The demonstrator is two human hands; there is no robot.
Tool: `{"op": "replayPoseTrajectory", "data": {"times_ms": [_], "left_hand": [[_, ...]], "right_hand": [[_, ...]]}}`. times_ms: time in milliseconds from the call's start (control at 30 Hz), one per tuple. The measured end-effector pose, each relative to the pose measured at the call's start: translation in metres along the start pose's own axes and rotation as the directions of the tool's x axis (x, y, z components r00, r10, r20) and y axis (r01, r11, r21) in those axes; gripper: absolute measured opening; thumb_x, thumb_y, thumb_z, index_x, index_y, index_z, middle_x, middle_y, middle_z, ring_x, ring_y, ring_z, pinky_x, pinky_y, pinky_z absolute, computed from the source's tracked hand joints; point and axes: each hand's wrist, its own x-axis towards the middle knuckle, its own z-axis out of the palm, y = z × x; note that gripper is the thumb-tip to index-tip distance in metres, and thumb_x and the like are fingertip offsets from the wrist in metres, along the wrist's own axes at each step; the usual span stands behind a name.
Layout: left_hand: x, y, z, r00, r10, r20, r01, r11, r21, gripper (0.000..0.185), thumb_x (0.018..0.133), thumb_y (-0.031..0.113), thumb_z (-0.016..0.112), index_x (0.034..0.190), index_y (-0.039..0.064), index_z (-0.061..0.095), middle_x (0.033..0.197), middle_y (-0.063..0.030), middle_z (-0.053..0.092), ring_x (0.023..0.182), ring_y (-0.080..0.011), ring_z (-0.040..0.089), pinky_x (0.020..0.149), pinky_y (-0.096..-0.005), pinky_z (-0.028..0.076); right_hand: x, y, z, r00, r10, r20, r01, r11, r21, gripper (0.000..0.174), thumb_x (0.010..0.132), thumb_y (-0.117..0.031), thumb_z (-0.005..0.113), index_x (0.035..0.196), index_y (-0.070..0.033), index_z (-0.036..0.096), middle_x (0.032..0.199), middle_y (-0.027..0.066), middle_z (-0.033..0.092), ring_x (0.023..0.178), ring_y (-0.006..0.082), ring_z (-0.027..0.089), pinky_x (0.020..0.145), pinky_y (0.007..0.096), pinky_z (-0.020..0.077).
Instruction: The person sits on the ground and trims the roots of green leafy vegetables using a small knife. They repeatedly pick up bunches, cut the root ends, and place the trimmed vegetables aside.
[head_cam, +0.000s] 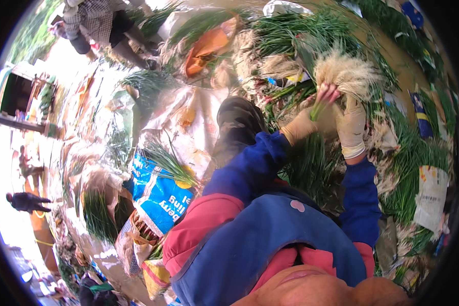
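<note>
My left hand point(300, 126), in a pale glove, grips a bunch of spring onions point(323, 97) below its pinkish stem bases. The bushy pale roots point(344, 74) point up and away from me, and the green leaves point(310, 164) hang down between my arms. Close against the right side of the bunch is my gloved right hand point(351, 124), its fingers raised toward the roots. Blur between the hands hides whether those fingers close on the stems. Loose onions with reddish bases point(287, 93) lie just beyond my left hand.
Heaped spring onions point(302, 34) lie ahead, with more along the right point(401, 160). A white plastic sheet point(183, 111), a blue printed bag point(158, 191) and an orange sack point(206, 49) lie to the left. A person point(99, 26) bends over at the upper left.
</note>
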Motion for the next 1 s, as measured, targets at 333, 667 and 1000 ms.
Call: {"op": "replayPoseTrajectory", "data": {"times_ms": [333,667,1000], "left_hand": [[-0.001,-0.033,-0.001,0.993,-0.106,0.046,0.114,0.96,-0.254,0.035,0.071,-0.001,0.074,0.103,0.001,0.059,0.092,-0.0059,0.063,0.081,-0.0175,0.062,0.069,-0.0329,0.054],[-0.003,-0.052,-0.028,0.938,-0.26,0.23,0.305,0.933,-0.191,0.043,0.07,0.001,0.067,0.113,0.0,0.06,0.097,-0.0053,0.065,0.088,-0.0153,0.061,0.082,-0.029,0.049],[0.0,-0.041,-0.011,0.962,-0.258,0.088,0.268,0.954,-0.134,0.028,0.067,0.003,0.065,0.095,0.0,0.063,0.083,-0.0054,0.065,0.078,-0.0171,0.06,0.076,-0.0267,0.048]], "right_hand": [[-0.015,0.004,0.018,0.932,-0.144,0.334,0.172,0.984,-0.056,0.007,0.078,-0.005,0.055,0.084,-0.007,0.057,0.071,0.0125,0.056,0.066,0.0328,0.059,0.058,0.0429,0.0468],[-0.075,0.04,0.002,0.67,-0.253,0.698,0.094,0.961,0.259,0.012,0.085,-0.016,0.057,0.078,-0.007,0.059,0.073,0.0147,0.059,0.071,0.0346,0.06,0.063,0.043,0.0483],[-0.096,0.054,-0.032,0.632,0.303,0.713,-0.716,0.581,0.387,0.064,0.089,-0.03,0.065,0.139,0.001,0.04,0.142,0.0239,0.041,0.131,0.0298,0.044,0.103,0.0341,0.0401]]}}
